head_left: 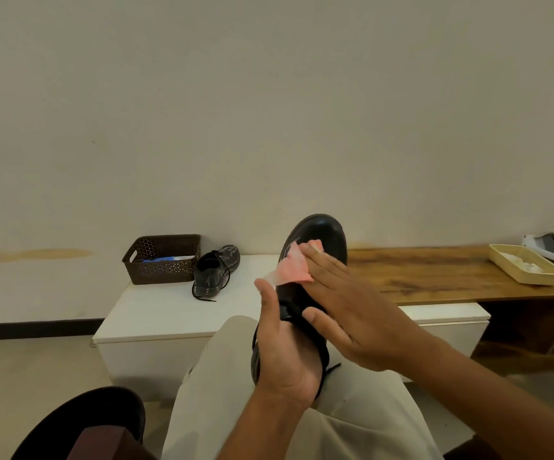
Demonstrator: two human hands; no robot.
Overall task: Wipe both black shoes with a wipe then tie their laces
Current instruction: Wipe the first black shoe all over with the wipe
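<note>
**Pink wipe pressed to the raised shoe**

Here, a person sits with a black lace-up shoe (315, 247) raised over the lap, its toe pointing toward twelve o'clock. The left hand (285, 353) is clamped around the shoe's heel end from below. The right hand (345, 307) lies flat, fingers spread, pressing a pink wipe (290, 265) against the upper at ten o'clock from the palm. The laces (330, 368) hang loose. The second black shoe (214, 270) stands on the white cabinet (156, 310) at ten o'clock, untied, just beside a brown perforated basket (161, 260). At two o'clock a cream tray (528, 268) rests on the wooden bench (435, 273).
</note>
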